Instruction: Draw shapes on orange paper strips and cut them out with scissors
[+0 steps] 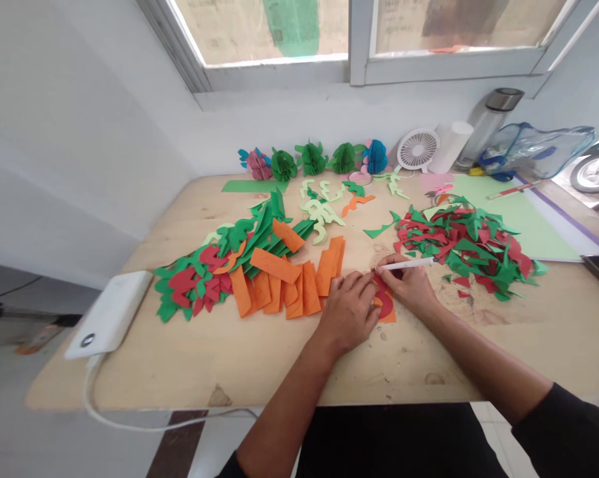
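Note:
My left hand [350, 310] lies over the left part of an orange paper [390, 315], its fingers pressing near the edge. On that paper rests a red curved cutout [385, 304], partly covered by my hands. My right hand [408, 282] holds a white pen [410, 263], its tip pointing left at the top of the orange paper. Folded orange papers [307, 289] lie left of my left hand, beside green paper pieces [267, 229] and red cutouts [182, 285].
A heap of red and green scraps [471, 249] lies to the right. Paper honeycomb figures [313, 159], a small fan [418, 150], a bottle [489, 126] and a clear pouch [533, 151] stand along the back. A white power bank [111, 315] with its cable is at the left.

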A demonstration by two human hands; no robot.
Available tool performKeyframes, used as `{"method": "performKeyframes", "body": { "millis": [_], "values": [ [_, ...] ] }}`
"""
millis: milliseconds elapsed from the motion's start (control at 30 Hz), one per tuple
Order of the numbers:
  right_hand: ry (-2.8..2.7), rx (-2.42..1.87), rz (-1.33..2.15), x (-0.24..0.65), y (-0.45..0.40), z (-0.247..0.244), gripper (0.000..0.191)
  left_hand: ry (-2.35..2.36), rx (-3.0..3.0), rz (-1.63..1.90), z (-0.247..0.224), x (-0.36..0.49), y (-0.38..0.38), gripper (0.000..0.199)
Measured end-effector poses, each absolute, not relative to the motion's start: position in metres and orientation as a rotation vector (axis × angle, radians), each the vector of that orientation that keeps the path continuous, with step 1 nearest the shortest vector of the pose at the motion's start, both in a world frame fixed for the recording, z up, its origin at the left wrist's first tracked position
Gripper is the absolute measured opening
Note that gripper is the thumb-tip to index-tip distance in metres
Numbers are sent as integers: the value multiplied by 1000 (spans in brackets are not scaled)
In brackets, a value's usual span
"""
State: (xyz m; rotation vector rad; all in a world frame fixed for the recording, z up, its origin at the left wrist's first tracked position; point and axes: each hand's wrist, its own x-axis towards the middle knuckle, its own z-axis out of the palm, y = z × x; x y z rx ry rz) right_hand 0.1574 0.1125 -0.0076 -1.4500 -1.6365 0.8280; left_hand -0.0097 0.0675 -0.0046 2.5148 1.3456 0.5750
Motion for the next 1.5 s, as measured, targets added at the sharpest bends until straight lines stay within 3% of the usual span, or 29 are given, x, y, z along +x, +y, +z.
{"method": "performKeyframes", "body": {
  "millis": [1500],
  "values": [
    [-1750, -1469, 710, 161, 113, -9, 14, 1350, 2505, 569, -3, -9, 67, 29]
  ]
}}
